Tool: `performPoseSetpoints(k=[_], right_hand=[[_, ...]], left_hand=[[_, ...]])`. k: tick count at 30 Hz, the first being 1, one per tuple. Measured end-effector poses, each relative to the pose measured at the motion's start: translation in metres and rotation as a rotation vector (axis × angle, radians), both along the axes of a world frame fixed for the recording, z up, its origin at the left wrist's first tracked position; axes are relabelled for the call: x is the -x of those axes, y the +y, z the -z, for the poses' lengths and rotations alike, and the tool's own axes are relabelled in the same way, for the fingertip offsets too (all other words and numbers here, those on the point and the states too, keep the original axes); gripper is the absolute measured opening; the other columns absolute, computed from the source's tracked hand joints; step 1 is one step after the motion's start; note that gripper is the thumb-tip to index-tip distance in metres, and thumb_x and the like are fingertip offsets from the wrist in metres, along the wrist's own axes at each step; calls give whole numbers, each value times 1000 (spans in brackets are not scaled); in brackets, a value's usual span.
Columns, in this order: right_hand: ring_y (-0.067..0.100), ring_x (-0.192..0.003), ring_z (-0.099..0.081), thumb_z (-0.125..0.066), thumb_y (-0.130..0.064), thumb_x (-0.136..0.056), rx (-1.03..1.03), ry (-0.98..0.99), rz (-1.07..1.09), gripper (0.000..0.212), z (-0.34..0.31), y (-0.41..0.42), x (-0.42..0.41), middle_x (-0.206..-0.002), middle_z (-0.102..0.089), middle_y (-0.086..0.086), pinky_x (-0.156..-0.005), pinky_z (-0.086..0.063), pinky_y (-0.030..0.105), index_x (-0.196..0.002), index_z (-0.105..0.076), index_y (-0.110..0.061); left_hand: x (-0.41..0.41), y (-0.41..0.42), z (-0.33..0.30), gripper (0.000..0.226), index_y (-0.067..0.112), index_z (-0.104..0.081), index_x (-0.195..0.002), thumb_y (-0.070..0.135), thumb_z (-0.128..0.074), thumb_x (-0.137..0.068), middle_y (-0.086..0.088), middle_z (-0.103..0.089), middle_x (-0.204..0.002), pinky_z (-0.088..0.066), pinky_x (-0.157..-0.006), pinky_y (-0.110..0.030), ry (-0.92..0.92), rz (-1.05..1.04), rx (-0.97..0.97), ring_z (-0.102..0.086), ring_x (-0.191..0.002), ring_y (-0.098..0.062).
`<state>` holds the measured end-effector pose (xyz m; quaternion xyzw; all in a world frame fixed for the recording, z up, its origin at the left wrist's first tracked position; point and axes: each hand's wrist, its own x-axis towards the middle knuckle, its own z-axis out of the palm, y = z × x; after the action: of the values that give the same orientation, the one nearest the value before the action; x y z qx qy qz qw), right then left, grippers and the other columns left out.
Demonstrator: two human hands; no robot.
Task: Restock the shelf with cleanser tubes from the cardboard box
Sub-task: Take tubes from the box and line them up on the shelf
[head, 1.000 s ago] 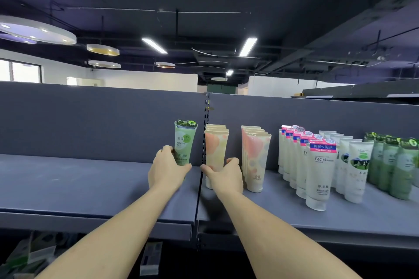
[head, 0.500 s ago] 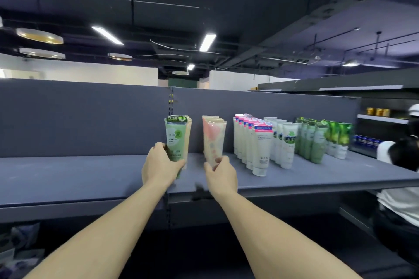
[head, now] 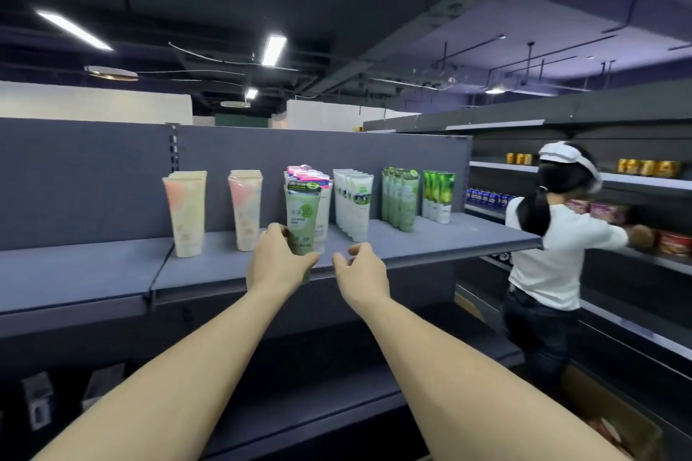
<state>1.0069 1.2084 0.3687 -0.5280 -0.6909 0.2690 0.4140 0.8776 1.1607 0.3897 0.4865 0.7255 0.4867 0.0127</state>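
Observation:
My left hand [head: 277, 264] grips a light green cleanser tube [head: 302, 221] by its lower end, upright, in front of the grey shelf [head: 430, 243] and a row of pink-topped white tubes [head: 310, 176]. My right hand [head: 361, 275] hovers just right of it at the shelf's front edge, fingers apart, holding nothing. Two rows of peach tubes [head: 185, 210] stand to the left. White tubes [head: 354, 204], dull green tubes [head: 400, 198] and bright green tubes [head: 438, 195] stand to the right. The cardboard box [head: 614, 419] is partly visible at the lower right.
A person in a white shirt [head: 550, 251] works at the dark shelving on the right, close to the grey shelf's right end. Cans and jars [head: 648, 166] sit on those shelves. A lower shelf [head: 318, 400] runs below my arms.
The view has swung right and both hands moved right along the shelf with the green tube. My right hand let go of the peach tube and now hangs free.

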Motion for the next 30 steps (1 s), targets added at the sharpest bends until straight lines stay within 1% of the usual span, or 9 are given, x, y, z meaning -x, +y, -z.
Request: performPoseSetpoints(k=[3,7,10,13,16,20,25,28,30], right_hand=[[18,-93,-56,-51,-40,-99,-3,-6,5,40,3,5,-57,-120,-60,0,-73,-43,30,-131,-48,-15],[16,-94,-58,-56,-45,-95,-6,-65,17,39,5,16,-136,-117,-61,-3,-73,-46,31,-124,-53,-19],[15,-91,-57,-61,-47,-91,-15,-84,16,42,6,23,-185,-113,-62,-4,-72,-45,30,-123,-55,-19],[16,-95,-59,-61,-48,-89,1,-88,8,46,8,29,-218,-115,-62,-3,-76,-48,31,-125,-55,-20],[16,-96,-59,-61,-49,-89,2,-78,-3,47,8,37,-239,-117,-62,-3,-75,-47,31,-125,-54,-20],[17,-97,-58,-60,-47,-90,2,-73,-18,44,8,52,-253,-118,-62,-2,-75,-46,31,-125,-54,-20],[15,-94,-56,-60,-44,-92,-13,-79,-53,42,11,77,-257,-113,-61,-3,-76,-47,31,-125,-54,-19],[15,-94,-55,-58,-43,-94,-32,-99,-72,41,10,106,-252,-117,-60,-3,-76,-47,32,-127,-53,-19],[14,-91,-54,-56,-42,-95,-53,-107,-82,42,9,127,-248,-111,-59,-4,-74,-46,32,-129,-51,-18]], left_hand=[[-50,5,8,60,17,-52,-117,41,-80,-70,1,-61,-115,-54,-81,-40,-18,-10,8,-61,-101,-20],[-125,10,18,55,17,-54,-116,36,-79,-72,2,-62,-111,-52,-76,-35,-57,-26,23,-60,-94,-18],[-171,16,23,54,17,-54,-116,36,-79,-72,2,-63,-113,-50,-74,-33,-67,-35,21,-61,-96,-19],[-204,20,23,57,17,-54,-120,35,-79,-72,3,-62,-117,-48,-76,-32,-60,-46,27,-61,-102,-20],[-226,27,19,58,18,-54,-121,37,-79,-72,2,-62,-118,-49,-77,-32,-61,-64,19,-62,-102,-19],[-243,38,16,57,18,-54,-121,37,-78,-74,3,-62,-116,-48,-73,-31,-57,-71,13,-62,-99,-18],[-250,58,14,54,19,-53,-120,34,-79,-75,4,-63,-115,-45,-70,-29,-77,-106,2,-63,-98,-18],[-248,81,14,53,19,-53,-118,35,-80,-74,5,-63,-114,-47,-70,-30,-106,-129,-21,-63,-95,-17],[-246,100,14,53,19,-53,-117,34,-80,-75,5,-62,-114,-47,-70,-30,-131,-138,-42,-62,-95,-16]])
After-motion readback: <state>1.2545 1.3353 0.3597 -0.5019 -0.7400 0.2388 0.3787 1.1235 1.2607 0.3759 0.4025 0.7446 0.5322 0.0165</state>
